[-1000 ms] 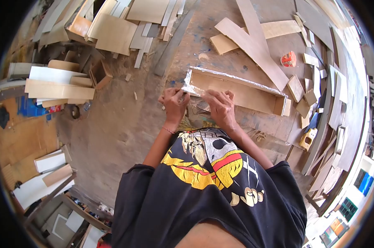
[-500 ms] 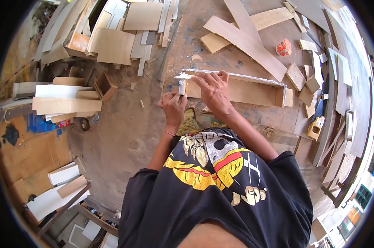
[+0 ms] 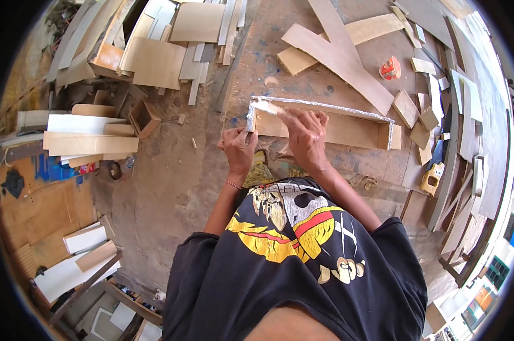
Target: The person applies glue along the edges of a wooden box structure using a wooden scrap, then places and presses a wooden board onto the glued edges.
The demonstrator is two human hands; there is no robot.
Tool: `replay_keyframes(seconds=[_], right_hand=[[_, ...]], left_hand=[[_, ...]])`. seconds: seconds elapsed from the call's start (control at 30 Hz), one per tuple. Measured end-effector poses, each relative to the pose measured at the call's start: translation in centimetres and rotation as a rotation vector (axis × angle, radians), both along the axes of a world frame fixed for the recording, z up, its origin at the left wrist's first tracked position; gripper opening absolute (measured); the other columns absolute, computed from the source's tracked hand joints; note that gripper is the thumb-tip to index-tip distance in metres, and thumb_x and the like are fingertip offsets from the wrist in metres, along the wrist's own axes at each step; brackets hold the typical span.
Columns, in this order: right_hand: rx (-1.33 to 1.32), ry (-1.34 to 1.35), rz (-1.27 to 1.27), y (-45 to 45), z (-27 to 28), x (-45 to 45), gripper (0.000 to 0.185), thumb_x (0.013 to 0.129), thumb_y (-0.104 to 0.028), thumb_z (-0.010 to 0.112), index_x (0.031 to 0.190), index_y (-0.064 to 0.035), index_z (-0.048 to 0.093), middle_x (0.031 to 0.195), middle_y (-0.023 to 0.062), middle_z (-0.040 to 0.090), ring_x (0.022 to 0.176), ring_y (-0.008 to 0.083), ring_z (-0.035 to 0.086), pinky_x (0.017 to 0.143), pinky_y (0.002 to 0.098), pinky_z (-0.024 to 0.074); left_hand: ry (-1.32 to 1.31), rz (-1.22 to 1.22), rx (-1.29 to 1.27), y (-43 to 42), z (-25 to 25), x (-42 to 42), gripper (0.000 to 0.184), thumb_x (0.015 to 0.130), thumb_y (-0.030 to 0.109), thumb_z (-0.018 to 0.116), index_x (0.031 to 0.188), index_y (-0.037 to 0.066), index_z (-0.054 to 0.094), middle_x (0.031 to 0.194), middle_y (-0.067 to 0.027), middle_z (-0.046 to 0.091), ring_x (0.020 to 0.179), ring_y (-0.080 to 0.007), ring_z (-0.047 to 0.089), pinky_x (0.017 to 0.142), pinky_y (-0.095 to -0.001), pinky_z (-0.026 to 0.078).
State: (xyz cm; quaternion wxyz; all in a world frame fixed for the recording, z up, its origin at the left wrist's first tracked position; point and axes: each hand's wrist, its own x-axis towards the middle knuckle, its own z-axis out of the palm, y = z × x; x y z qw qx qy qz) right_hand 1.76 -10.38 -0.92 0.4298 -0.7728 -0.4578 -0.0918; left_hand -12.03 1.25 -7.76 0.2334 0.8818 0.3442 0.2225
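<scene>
A long, shallow wooden box (image 3: 348, 124) lies on the worktable in front of me, with white paste along its far edge and both short ends. My left hand (image 3: 238, 149) grips the near left corner of the box between thumb and fingers. In my right hand (image 3: 307, 136) is a brush (image 3: 270, 107), blurred at its white-coated end, held over the left part of the box. Its tip is near the far left corner; whether it touches the edge I cannot tell.
Crossed boards (image 3: 339, 59) and a red and white cup (image 3: 390, 69) are beyond the box. Wood offcuts (image 3: 406, 108) and a yellow-handled saw (image 3: 432, 178) lie to the right. Stacked panels (image 3: 90, 143) stand at the left.
The brush has moved from the left end to the far left corner, then slightly right, with my right hand. My left hand has stayed at the near left corner since half a second ago.
</scene>
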Motion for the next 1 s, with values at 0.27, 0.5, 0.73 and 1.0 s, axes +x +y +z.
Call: replay_keyframes(seconds=[0.27,0.5,0.73,1.0], right_hand=[[0.01,-0.028,-0.082,1.3,-2.4,0.1,0.03,0.071,-0.001,0.063,0.099,-0.0113,0.067,0.101,0.0054,0.064,0.089,0.0199,0.061,0.081,0.0357,0.0376],[0.028,0.053,-0.031,2.2,-3.1,-1.1,0.028,0.076,-0.002,0.063,0.102,-0.0121,0.068,0.103,0.0072,0.065,0.092,0.0203,0.061,0.082,0.0337,0.0395],[0.058,0.096,0.037,1.9,-2.2,-1.5,0.029,0.075,-0.001,0.062,0.101,-0.0105,0.067,0.103,0.0078,0.064,0.094,0.0206,0.06,0.084,0.0359,0.0388],[0.049,0.109,-0.077,0.7,-3.0,-1.3,0.029,0.074,0.001,0.063,0.101,-0.0091,0.067,0.104,0.0083,0.063,0.093,0.0227,0.061,0.082,0.0356,0.0404]], left_hand=[[-0.016,-0.004,0.023,0.2,-0.5,-0.2,0.018,0.076,0.023,0.069,0.089,0.012,0.07,0.088,0.0006,0.063,0.096,-0.0184,0.05,0.085,-0.0382,0.027],[-0.024,0.004,-0.006,0.1,-0.4,0.0,0.016,0.075,0.022,0.07,0.087,0.012,0.07,0.087,0.0012,0.063,0.096,-0.0186,0.05,0.085,-0.038,0.026],[-0.034,-0.008,0.01,0.1,-0.3,-0.1,0.017,0.074,0.021,0.07,0.088,0.01,0.069,0.088,-0.0002,0.063,0.095,-0.0199,0.05,0.086,-0.0383,0.027],[-0.026,-0.006,0.016,0.1,0.0,0.0,0.015,0.075,0.022,0.07,0.085,0.011,0.069,0.087,0.0009,0.063,0.095,-0.0196,0.05,0.085,-0.0381,0.027]])
